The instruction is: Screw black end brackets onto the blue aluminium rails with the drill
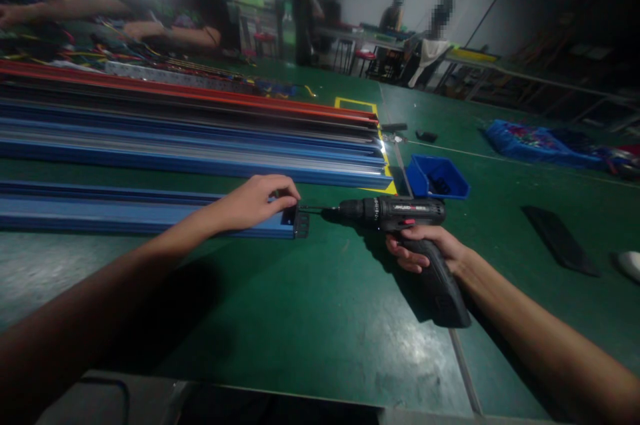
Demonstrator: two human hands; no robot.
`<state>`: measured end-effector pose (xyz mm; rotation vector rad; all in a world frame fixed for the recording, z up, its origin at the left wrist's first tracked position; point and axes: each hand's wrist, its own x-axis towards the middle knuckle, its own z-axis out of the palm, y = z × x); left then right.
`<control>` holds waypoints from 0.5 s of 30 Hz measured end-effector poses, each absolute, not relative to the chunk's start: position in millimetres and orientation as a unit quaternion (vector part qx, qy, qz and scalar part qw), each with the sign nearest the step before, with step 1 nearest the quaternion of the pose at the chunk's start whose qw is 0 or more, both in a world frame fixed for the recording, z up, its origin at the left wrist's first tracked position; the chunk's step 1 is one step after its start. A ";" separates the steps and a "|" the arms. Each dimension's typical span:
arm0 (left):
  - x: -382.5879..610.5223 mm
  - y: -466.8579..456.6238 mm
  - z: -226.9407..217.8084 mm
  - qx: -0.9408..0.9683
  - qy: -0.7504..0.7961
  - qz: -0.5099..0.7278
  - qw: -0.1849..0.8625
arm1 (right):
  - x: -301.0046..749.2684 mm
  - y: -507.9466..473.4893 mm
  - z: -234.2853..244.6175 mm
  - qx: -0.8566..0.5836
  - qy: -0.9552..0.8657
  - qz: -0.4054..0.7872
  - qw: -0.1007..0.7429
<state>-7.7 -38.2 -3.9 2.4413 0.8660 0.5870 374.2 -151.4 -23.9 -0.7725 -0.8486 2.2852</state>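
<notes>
My right hand [425, 248] is wrapped round the grip of a black cordless drill [410, 213], its long bit pointing left. The tip of the bit meets, or nearly meets, a black end cap [301, 222] on a long blue metal profile [200, 215]; contact is too fine to tell. My left hand [260, 202] lies over the end of this profile, thumb and fingers bent round its top edge beside the cap. Whether a screw sits at the bit's tip cannot be made out.
Behind lie several more blue, black and red profiles [200, 152]. A blue bin [437, 175] with small dark parts stands right of them. A flat black piece [560, 238] rests at the right. Across the green table [320, 332] a co-worker's arms [150, 28] are among coloured wires.
</notes>
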 end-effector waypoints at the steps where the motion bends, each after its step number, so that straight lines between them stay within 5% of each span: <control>1: -7.5 -38.3 -3.7 0.892 0.317 0.215 0.241 | 374.1 -151.3 -23.9 -0.290 -0.317 0.856 0.289; 15: -8.6 -38.0 -4.6 0.891 0.318 0.215 0.241 | 373.1 -151.0 -24.4 -0.290 -0.303 0.860 0.291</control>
